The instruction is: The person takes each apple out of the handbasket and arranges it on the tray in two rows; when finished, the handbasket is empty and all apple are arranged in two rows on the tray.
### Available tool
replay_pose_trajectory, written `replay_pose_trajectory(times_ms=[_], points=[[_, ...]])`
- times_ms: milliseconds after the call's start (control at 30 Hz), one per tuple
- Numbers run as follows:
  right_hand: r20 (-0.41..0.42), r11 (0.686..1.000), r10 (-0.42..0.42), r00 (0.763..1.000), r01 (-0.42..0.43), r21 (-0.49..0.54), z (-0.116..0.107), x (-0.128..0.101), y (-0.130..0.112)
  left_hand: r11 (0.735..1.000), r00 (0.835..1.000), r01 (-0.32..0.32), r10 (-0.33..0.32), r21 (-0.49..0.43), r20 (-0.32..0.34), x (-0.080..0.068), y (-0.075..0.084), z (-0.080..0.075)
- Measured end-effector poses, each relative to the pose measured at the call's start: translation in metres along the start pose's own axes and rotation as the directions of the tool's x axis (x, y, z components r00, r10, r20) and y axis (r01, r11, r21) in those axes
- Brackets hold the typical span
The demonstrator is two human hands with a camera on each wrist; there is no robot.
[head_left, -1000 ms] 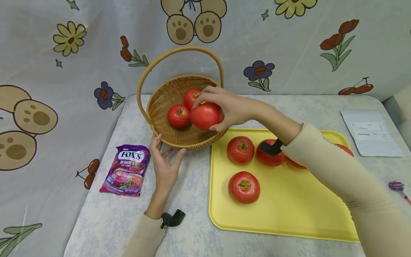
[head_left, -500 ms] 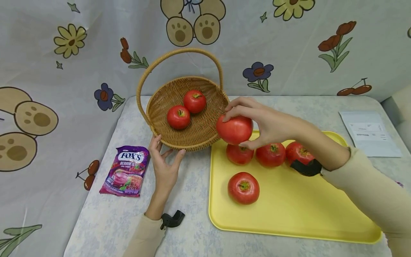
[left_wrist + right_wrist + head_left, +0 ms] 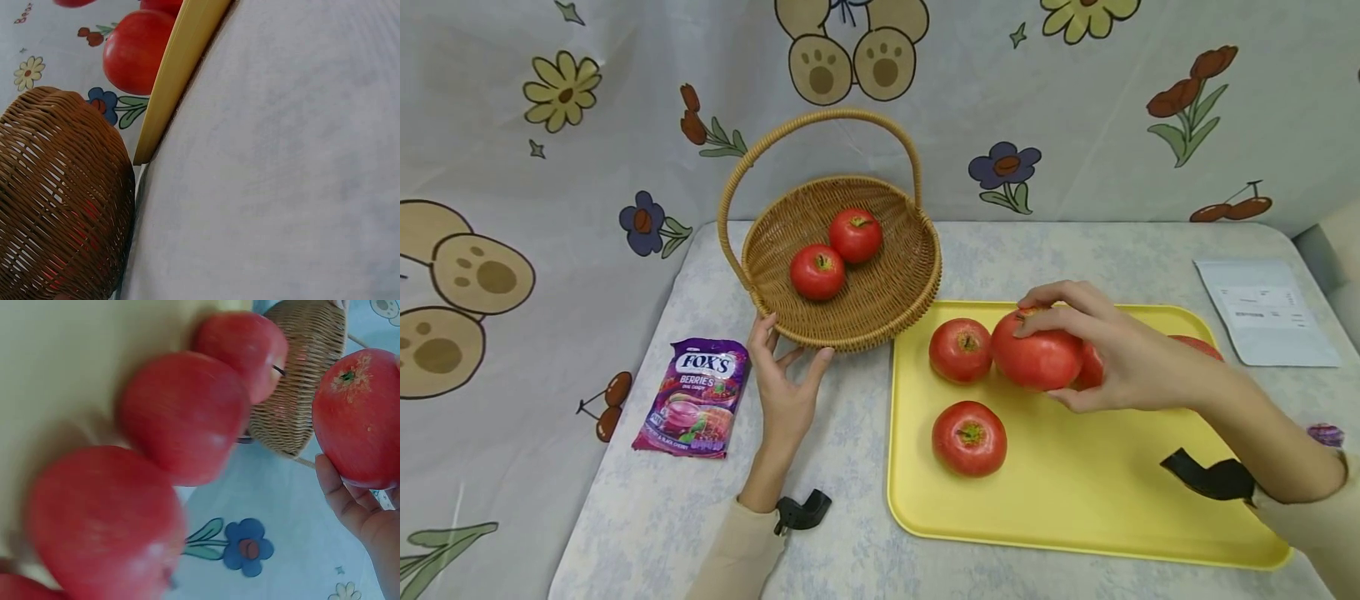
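A: What is the right hand [image 3: 1116, 358] doing?

B: Its fingers [image 3: 1051, 320] curl over the top of a tomato [image 3: 1036, 358], with the thumb under the near side, so the fruit is gripped from above. It sits over the far part of the yellow tray [image 3: 1075, 508], just right of another tomato [image 3: 960, 350] that rests on the tray.

A: Is the held one touching the tray?

B: I cannot tell. In the right wrist view the tomato sits against the palm, stem scar turned up, and the tray's other fruit is blurred.

A: What else lies on the tray?

B: A third tomato [image 3: 970, 437] lies nearer, towards the left edge, apart from the others. More red fruit [image 3: 1197, 346] shows behind the right hand, mostly hidden.

A: And the left hand [image 3: 784, 392]?

B: It rests on the surface [image 3: 647, 517] with fingers spread, the tips touching the near rim of the wicker basket [image 3: 842, 329]. It pinches nothing.

A: What is in the basket?

B: Two smaller tomatoes [image 3: 835, 254], touching each other, left of centre. The basket stands just left of the tray's far corner.

A: Anything else about?

B: A purple candy bag [image 3: 695, 396] lies left of the left hand, and a sheet of paper [image 3: 1262, 310] lies at the far right.
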State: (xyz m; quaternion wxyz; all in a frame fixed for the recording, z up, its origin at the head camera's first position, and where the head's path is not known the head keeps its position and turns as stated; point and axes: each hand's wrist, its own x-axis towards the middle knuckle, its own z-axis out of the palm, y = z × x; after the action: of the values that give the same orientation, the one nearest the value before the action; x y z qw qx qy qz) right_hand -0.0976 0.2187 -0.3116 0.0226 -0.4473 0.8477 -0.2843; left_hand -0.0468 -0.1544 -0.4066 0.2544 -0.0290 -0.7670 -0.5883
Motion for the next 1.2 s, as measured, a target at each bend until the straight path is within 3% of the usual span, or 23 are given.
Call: replay_pose_trajectory(times_ms=[133,300,433,600,800,1000,1200], points=[[-0.011,0.998,0.035,0.999,-0.036,-0.045,0.011,-0.024,-0.002,1.000,1.000,0.007,-0.007,0.007,-0.001,0.000,-0.001,0.000],[-0.010,0.995,0.070,0.998,-0.070,-0.074,0.029,-0.050,-0.005,1.000,1.000,0.010,-0.010,0.015,0.000,-0.001,-0.019,-0.001],[0.002,0.996,0.073,0.997,-0.073,-0.048,0.043,-0.064,-0.006,1.000,1.000,0.013,-0.013,0.016,0.000,-0.001,-0.022,-0.001],[0.020,0.997,0.070,0.997,-0.069,-0.031,0.061,-0.072,-0.003,1.000,1.000,0.015,-0.015,0.020,0.002,0.000,-0.002,-0.001],[0.005,0.997,0.056,0.998,-0.056,-0.045,0.076,-0.078,0.001,1.000,1.000,0.012,-0.013,0.020,0.004,0.000,0.003,0.000],[-0.012,0.996,0.068,0.998,-0.069,-0.060,0.082,-0.082,0.003,1.000,1.000,0.008,-0.008,0.022,0.003,-0.001,0.000,0.000],[-0.007,0.997,0.061,0.998,-0.061,-0.050,0.084,-0.083,0.005,1.000,1.000,0.007,-0.007,0.021,-0.009,-0.001,-0.021,0.000]])
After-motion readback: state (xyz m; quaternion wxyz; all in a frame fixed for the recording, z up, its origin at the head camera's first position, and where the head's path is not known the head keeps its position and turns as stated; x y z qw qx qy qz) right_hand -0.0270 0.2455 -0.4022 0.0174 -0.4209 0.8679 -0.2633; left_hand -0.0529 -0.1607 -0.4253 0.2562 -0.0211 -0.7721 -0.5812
